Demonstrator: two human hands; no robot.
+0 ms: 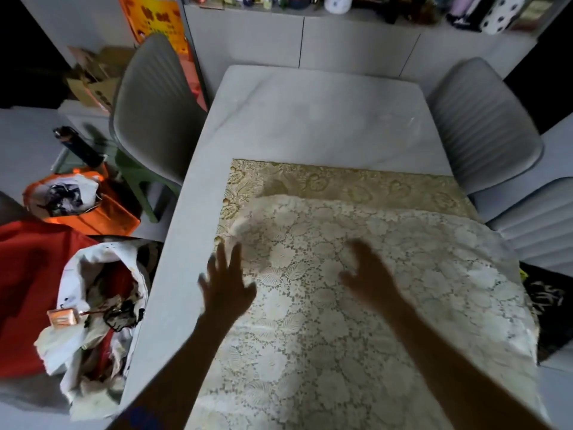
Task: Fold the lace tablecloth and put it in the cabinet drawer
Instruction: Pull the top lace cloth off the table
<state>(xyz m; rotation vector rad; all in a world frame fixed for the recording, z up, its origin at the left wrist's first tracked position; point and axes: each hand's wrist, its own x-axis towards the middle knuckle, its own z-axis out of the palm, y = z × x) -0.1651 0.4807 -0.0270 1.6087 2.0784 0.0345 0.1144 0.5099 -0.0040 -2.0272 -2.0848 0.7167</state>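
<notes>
Lace, cream and openwork with big flower shapes, makes up the tablecloth (356,290), which lies on the near half of the grey table (310,119), doubled back so that a gold-toned layer shows as a band along its far edge and far-left corner. From the head view, the left hand (228,290) is spread with fingers straight over the cloth's left edge, and the right hand (369,274) hangs over the middle with fingers loosely parted; both are blurred, so whether they press the cloth or hover just above it cannot be told. The upper layer looks skewed: its far edge slants and its right side droops off the table toward the chair (483,131). A fold made now would likely come out crooked, and the overhang could drag the thin cloth off the right edge. No drawer is in view.
</notes>
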